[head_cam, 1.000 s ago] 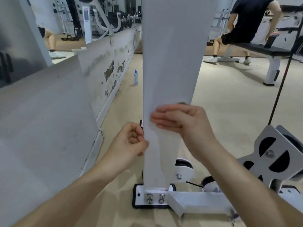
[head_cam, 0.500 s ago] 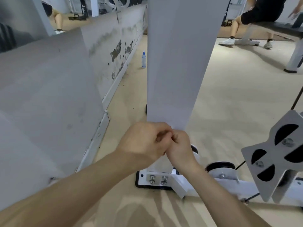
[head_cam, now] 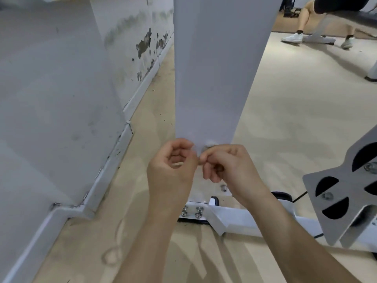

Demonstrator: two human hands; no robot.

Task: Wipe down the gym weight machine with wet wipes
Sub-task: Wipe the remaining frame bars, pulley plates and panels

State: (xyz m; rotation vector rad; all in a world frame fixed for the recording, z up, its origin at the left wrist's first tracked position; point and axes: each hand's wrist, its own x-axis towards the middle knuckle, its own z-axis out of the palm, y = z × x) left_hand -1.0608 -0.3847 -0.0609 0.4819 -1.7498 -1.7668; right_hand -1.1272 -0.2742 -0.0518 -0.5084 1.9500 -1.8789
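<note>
Head view: wipe pinched low on the post

A small wipe (head_cam: 205, 149), mostly hidden, is held against the foot of the white post (head_cam: 214, 68), just above the bolted base (head_cam: 191, 211). The left hand (head_cam: 173, 166) is curled, fingertips pinched at the wipe; the right hand (head_cam: 226, 162) is pinched on it too. The wipe is judged soft, light and limp, best gripped by its bunched middle. The post's long axis is vertical, rising from the floor (head_cam: 285, 119)

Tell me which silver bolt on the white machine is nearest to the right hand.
The single silver bolt on the white upright post, just below the right hand. The four clustered base bolts sit lower, nearer the left forearm.
</note>
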